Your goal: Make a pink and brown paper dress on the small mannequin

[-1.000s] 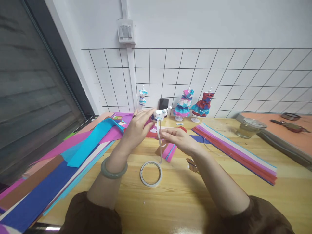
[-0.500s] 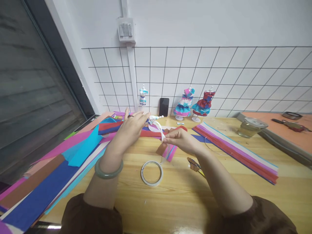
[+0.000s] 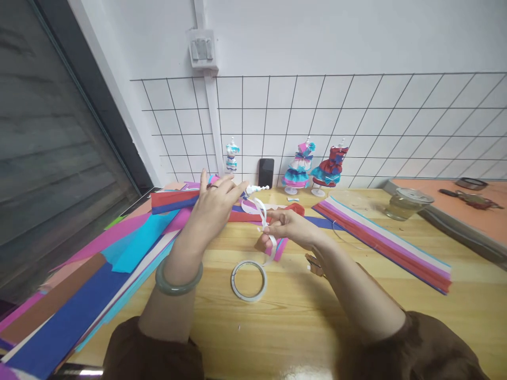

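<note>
My left hand (image 3: 216, 206) is closed around a small white dress form (image 3: 258, 188), its knobbed neck sticking out to the right past my fingertips. Most of the form is hidden under the hand. A narrow white tape strip (image 3: 272, 249) curves from the form down to a tape roll (image 3: 249, 299) lying flat on the table. Between thumb and fingers, my right hand (image 3: 291, 226) pinches this strip a little to the right of the form. Red and blue crepe paper strips (image 3: 174, 201) pass beneath and beside my left hand.
Long coloured paper strips (image 3: 67, 311) cover the left side; a striped stack (image 3: 388, 243) lies right. Two dressed forms (image 3: 298, 177), a smaller form (image 3: 232, 158) and a phone (image 3: 266, 173) stand by the wall. Scissors (image 3: 315, 265) lie near my right forearm; a lidded cup (image 3: 407, 203) stands farther right.
The tape strip now bends in a looser curve, and my right hand's lower fingers have come into view below it. The red and blue paper end left of my left hand has shifted left.
</note>
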Action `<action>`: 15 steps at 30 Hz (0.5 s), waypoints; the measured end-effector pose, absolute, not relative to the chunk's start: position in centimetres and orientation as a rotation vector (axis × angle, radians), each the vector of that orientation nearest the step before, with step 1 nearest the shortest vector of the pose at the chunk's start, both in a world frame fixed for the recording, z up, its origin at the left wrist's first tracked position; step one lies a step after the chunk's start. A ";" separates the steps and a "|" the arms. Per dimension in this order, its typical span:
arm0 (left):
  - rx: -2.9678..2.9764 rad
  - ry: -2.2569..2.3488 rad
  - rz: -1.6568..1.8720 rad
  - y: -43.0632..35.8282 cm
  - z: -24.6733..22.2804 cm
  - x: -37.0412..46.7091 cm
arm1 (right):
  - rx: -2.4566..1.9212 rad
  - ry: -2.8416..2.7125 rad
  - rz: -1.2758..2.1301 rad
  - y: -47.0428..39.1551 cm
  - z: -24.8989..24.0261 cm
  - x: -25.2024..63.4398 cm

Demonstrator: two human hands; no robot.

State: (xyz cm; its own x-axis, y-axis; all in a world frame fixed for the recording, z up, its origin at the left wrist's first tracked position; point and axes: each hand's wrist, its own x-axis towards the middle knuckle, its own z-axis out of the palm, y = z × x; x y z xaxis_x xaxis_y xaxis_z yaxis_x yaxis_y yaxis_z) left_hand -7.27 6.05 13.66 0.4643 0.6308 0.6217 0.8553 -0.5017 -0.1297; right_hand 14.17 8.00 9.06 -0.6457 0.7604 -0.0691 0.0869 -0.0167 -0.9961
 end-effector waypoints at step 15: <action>-2.298 -1.236 -0.672 4.6 14.5 -7.2 | -1.020 -1.465 1.750 7.7 7.4 15.3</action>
